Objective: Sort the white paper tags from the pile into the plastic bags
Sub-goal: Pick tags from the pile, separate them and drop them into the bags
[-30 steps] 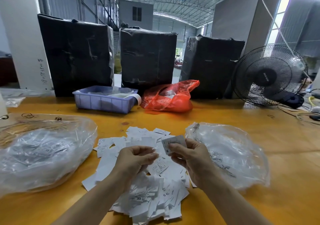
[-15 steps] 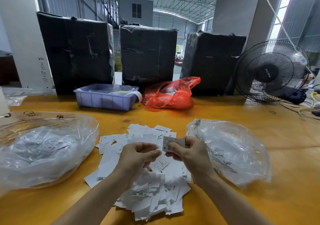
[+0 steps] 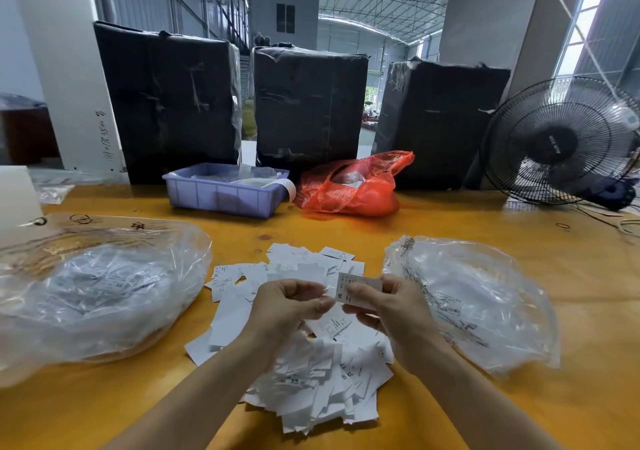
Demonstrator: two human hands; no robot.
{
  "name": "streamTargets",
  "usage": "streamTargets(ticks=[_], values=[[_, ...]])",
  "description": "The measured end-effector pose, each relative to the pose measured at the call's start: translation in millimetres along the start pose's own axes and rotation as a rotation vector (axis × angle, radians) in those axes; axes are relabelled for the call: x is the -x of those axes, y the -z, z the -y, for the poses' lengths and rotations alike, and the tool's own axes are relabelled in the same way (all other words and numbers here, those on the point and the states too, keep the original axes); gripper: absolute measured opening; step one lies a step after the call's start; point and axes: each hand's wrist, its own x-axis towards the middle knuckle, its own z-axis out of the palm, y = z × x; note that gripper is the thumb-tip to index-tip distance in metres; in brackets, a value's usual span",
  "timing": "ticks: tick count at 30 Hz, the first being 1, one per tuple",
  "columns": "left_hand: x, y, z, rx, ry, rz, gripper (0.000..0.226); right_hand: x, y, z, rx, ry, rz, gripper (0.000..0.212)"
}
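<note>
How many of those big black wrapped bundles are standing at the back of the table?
3: the left bundle stands behind the purple tray, the middle bundle beside it, the right bundle behind the red bag. Nothing suggests more hidden.

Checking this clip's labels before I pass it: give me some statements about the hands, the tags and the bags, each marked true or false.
1. The right hand pinches a tag printed with an M. True.
2. The loose tag pile lies between two clear plastic bags. True.
3. The left hand reaches into the left bag. False: it hovers over the pile, fingers curled, next to the right hand.
4. The right bag lies inside the blue bin. False: it lies on the table; the bin is farther back.
5. A red bag lies beside the bin. True.
</note>
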Motion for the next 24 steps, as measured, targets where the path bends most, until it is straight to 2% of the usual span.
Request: streamTargets(ticks=[12, 18, 24], values=[[2.4, -3.4, -1.4, 0.048, 0.008, 0.01, 0.022, 3.0, -2.2, -3.8, 0.066, 0.091, -0.004, 0.006], [0.1, -1.5, 0.3, 0.074, 0.025, -0.024, 0.014, 3.5, -4.0, -5.0, 0.169, 0.062, 0.074, 0.016], [0.6, -1.8, 0.4, 0.081, 0.014, 0.002, 0.015, 2.8, -1.0, -4.1, 0.156, 0.044, 0.134, 0.014]])
